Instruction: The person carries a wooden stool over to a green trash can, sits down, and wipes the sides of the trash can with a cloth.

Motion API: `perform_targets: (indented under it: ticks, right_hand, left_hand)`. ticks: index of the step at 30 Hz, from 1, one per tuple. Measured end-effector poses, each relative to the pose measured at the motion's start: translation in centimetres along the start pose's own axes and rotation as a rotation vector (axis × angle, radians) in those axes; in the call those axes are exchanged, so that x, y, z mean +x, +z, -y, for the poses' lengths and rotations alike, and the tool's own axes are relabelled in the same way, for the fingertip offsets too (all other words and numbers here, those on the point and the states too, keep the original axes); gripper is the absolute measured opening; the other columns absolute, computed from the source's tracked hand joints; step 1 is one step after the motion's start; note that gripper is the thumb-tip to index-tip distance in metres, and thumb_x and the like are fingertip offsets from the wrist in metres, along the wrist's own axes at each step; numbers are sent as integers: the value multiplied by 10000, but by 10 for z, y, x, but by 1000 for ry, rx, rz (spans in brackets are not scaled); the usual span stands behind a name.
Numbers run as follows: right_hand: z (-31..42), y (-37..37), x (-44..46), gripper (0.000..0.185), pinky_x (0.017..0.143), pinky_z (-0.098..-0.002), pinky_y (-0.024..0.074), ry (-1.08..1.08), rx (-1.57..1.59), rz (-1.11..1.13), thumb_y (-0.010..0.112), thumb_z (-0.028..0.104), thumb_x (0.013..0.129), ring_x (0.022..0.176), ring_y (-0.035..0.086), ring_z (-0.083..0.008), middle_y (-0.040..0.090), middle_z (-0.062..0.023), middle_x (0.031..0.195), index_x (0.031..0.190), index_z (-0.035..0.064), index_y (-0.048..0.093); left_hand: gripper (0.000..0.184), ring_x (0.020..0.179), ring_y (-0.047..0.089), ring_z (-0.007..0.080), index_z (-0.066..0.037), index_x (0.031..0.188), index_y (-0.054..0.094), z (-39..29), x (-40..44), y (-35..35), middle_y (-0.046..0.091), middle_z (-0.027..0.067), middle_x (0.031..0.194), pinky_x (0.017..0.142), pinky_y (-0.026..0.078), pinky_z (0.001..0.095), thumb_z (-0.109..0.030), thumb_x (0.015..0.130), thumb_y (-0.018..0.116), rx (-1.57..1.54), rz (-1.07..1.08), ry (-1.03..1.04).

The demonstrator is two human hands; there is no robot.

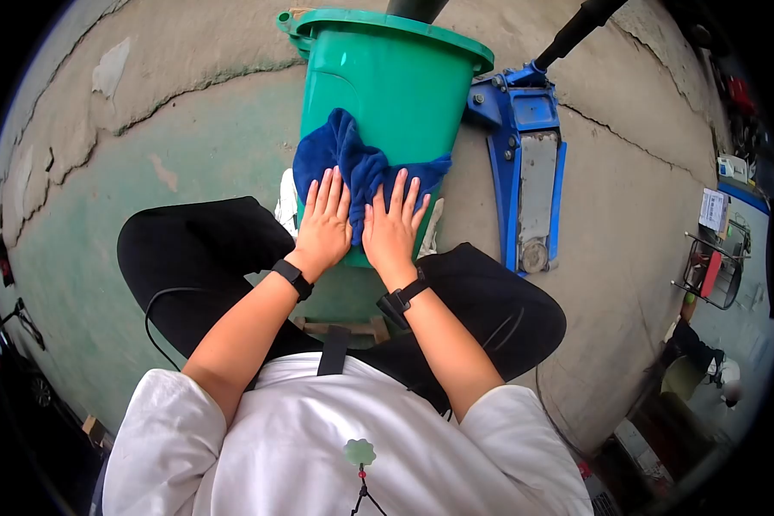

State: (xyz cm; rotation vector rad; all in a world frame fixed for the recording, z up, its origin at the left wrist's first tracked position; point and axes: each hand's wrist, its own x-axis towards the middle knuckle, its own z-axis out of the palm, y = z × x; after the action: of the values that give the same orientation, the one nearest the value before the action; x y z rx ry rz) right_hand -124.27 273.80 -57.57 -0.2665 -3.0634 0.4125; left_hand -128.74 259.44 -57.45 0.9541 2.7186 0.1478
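Cloth (340, 150), dark blue and bunched into thick folds, lies against the near part of a green bin (404, 95), between the person's knees. The left hand (321, 230) rests on its left half, palm down, fingers straight and a little apart, the tips pointing to the far side. The right hand (390, 234) lies just beside it in much the same way, its fingers spread wider over the right half, with a raised fold running between the two. Neither hand pinches the fabric; how hard they press, I cannot tell. A black band (293, 279) circles the left wrist, and a black strap (402, 297) the right.

The bin's wide rim is at the far end, and its body narrows toward the near side. White shoes (287, 202) show on either side of it. Just right of the bin, a blue floor jack (533, 185) sits on the cracked floor (202, 142), its black handle (580, 33) slanting to the far right. A red-and-black cart (711, 273) stands well apart at right.
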Motion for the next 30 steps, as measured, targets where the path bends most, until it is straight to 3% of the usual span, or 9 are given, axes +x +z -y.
perform_targets:
  ticks: [3, 7, 9, 14, 17, 21, 23, 25, 30]
  right_hand:
    - [-7, -4, 41, 447, 1171, -609, 131, -99, -24, -66, 571, 306, 943, 1435, 226, -485, 261, -256, 1566, 1307, 49, 601]
    - [-40, 2, 145, 470, 1195, -523, 183, -216, -135, -251, 569, 355, 935, 1441, 242, -441, 292, -213, 1565, 1325, 95, 600]
    - [-53, 2, 181, 531, 1187, -553, 161, -219, -185, -291, 545, 413, 936, 1446, 235, -435, 289, -210, 1569, 1381, 125, 557]
    - [-53, 7, 169, 546, 1179, -579, 147, -133, -229, -331, 494, 406, 955, 1449, 214, -455, 266, -236, 1572, 1421, 121, 511]
    - [-42, 6, 109, 550, 1178, -586, 143, -108, -205, -238, 513, 349, 944, 1454, 198, -464, 237, -276, 1569, 1414, 62, 501]
    - [-19, 4, 4, 529, 1193, -566, 131, -127, -87, -9, 531, 314, 934, 1468, 172, -451, 216, -267, 1580, 1364, 6, 527]
    - [-9, 3, -44, 521, 1202, -549, 121, -201, -44, 192, 531, 319, 933, 1482, 148, -429, 202, -252, 1590, 1356, 15, 539]
    - [-8, 5, -69, 509, 1204, -542, 118, -300, 9, 245, 533, 326, 933, 1488, 139, -413, 196, -236, 1598, 1342, 23, 554]
    - [-20, 1, -18, 477, 1218, -479, 127, -375, -15, 168, 577, 373, 909, 1495, 175, -330, 244, -167, 1602, 1210, 8, 639]
  left_hand:
    - [628, 1508, 121, 370, 77, 1436, 384, 14, 29, -7, 256, 262, 1567, 1221, 68, 497, -252, 906, 452, 7, 28, 14]
    - [626, 1475, 206, 395, 40, 1457, 342, 57, 131, -28, 260, 275, 1557, 1197, 163, 503, -287, 940, 476, 20, -269, 62]
    - [668, 1500, 155, 347, -8, 1500, 305, 75, 167, -40, 203, 209, 1604, 1207, 118, 501, -411, 982, 433, 132, -242, 29]
    - [690, 1513, 86, 350, 15, 1516, 275, 78, 164, -15, 133, 218, 1620, 1213, 90, 485, -454, 1017, 359, 41, -418, 15]
    - [708, 1521, 70, 324, -2, 1526, 279, 55, 116, -15, 133, 200, 1627, 1216, 49, 488, -488, 1013, 329, 220, -197, -46]
    - [709, 1505, 96, 393, 92, 1462, 335, 33, 11, 6, 157, 280, 1594, 1210, 70, 522, -398, 962, 450, -1, -76, 143]
    - [718, 1504, 89, 407, 89, 1454, 355, 19, -36, 1, 215, 268, 1581, 1208, 55, 541, -395, 939, 481, 68, 209, 205]
    - [674, 1515, 85, 356, 44, 1450, 397, 16, -56, 5, 224, 220, 1594, 1215, 43, 530, -406, 953, 462, 159, 294, 279]
    - [702, 1515, 89, 341, 8, 1507, 309, 30, -15, 15, 243, 190, 1595, 1223, 35, 502, -404, 957, 450, 49, 112, 290]
